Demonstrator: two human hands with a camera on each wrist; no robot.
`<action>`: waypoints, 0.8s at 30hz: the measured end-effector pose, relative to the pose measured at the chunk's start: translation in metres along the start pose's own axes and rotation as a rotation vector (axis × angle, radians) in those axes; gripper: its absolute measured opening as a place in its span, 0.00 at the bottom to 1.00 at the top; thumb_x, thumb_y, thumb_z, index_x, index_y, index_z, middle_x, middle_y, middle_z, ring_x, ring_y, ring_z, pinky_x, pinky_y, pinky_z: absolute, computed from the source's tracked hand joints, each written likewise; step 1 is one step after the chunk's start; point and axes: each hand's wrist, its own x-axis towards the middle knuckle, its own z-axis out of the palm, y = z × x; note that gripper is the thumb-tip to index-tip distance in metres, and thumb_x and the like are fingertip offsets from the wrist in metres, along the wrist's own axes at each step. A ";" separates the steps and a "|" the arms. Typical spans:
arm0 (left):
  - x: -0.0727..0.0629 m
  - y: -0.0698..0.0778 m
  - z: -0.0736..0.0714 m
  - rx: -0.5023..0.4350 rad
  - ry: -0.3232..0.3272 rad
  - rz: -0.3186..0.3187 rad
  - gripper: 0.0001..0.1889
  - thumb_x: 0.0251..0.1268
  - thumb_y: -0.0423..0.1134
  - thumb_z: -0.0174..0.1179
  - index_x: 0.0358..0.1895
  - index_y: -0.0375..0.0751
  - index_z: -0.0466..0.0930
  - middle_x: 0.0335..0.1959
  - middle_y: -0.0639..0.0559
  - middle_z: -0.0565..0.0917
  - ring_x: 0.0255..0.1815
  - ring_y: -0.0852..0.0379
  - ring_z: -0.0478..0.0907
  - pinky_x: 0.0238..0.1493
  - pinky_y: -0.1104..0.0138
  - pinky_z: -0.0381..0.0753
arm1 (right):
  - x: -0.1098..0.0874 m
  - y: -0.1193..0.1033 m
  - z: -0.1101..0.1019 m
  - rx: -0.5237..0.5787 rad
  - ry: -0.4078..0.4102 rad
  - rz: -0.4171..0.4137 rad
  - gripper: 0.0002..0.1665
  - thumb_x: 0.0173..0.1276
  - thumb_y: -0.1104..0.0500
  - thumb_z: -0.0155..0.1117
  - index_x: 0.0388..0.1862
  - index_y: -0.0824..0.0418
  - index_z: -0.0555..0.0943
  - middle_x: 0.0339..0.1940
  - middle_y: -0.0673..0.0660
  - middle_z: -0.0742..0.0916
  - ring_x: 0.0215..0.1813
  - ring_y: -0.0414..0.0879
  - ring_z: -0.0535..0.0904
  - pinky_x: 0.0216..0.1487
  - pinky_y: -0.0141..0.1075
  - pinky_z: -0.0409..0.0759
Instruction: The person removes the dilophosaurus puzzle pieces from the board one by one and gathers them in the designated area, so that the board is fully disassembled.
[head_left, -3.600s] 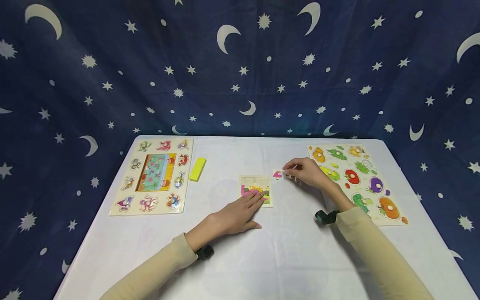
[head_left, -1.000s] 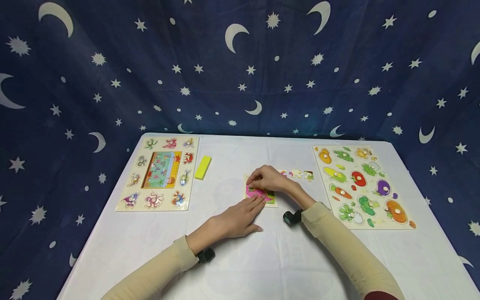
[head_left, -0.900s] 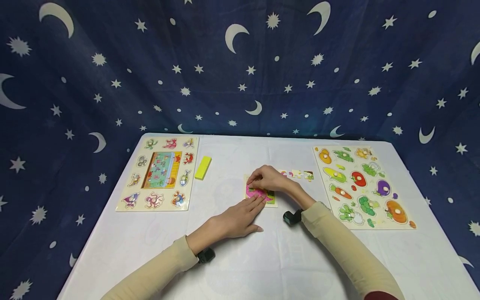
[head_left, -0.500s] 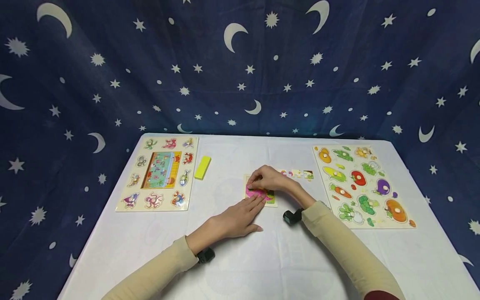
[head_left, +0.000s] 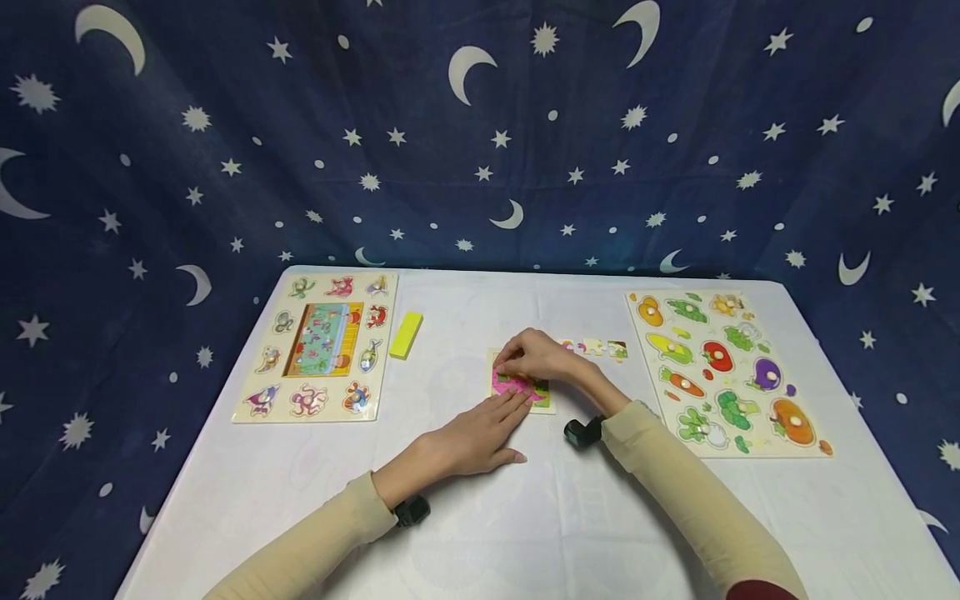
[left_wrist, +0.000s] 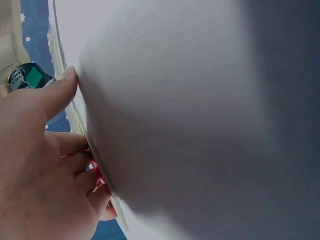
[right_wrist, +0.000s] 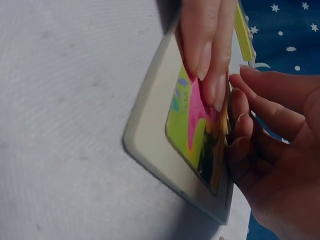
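A small framed jigsaw puzzle point(head_left: 542, 401) with a pink, yellow and green picture lies at the middle of the table. My left hand point(head_left: 480, 433) rests flat on its lower part, fingers straight, covering much of the picture. Over the puzzle's upper part, the curled fingers and thumb of my right hand point(head_left: 542, 356) pinch a small puzzle piece, largely hidden by the fingers. The right wrist view shows both hands close together at the puzzle frame point(right_wrist: 150, 115). Loose puzzle pieces point(head_left: 592, 347) lie in a row just right of my right hand.
A sea-animal peg puzzle board point(head_left: 247, 367) lies at the left, with a yellow block point(head_left: 406, 336) beside it. At the right is a vegetable peg puzzle board point(head_left: 750, 425). A dark star-and-moon cloth point(head_left: 420, 133) hangs behind the white table point(head_left: 525, 533).
Since the earliest frame, my right hand has moved left from the loose pieces to the puzzle's upper part. My left hand stays on the puzzle. Over the last second both hands hardly move.
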 end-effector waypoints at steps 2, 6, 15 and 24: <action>0.000 0.000 0.000 0.000 -0.002 0.001 0.43 0.79 0.58 0.53 0.83 0.35 0.49 0.85 0.41 0.51 0.86 0.47 0.46 0.84 0.57 0.52 | 0.000 0.000 0.000 0.011 -0.008 0.012 0.09 0.71 0.57 0.70 0.43 0.60 0.91 0.35 0.51 0.91 0.29 0.41 0.73 0.33 0.33 0.71; 0.001 0.001 -0.001 -0.003 -0.007 -0.004 0.43 0.78 0.59 0.53 0.83 0.35 0.48 0.85 0.41 0.51 0.86 0.47 0.46 0.84 0.57 0.52 | 0.000 0.000 -0.001 0.038 -0.012 0.032 0.08 0.70 0.57 0.70 0.41 0.59 0.91 0.33 0.49 0.89 0.31 0.41 0.73 0.35 0.33 0.71; 0.001 0.001 -0.002 -0.015 -0.016 -0.015 0.44 0.78 0.59 0.53 0.83 0.36 0.48 0.85 0.41 0.50 0.86 0.47 0.46 0.84 0.56 0.52 | -0.002 0.001 -0.001 0.082 -0.015 -0.012 0.04 0.69 0.59 0.72 0.38 0.59 0.88 0.31 0.50 0.88 0.34 0.42 0.76 0.41 0.34 0.75; 0.002 0.000 -0.003 0.002 -0.021 -0.014 0.44 0.78 0.59 0.53 0.83 0.36 0.47 0.86 0.43 0.48 0.86 0.48 0.44 0.83 0.57 0.53 | -0.010 0.006 -0.010 0.084 0.081 -0.030 0.07 0.68 0.57 0.73 0.39 0.59 0.88 0.30 0.50 0.87 0.30 0.41 0.75 0.36 0.32 0.75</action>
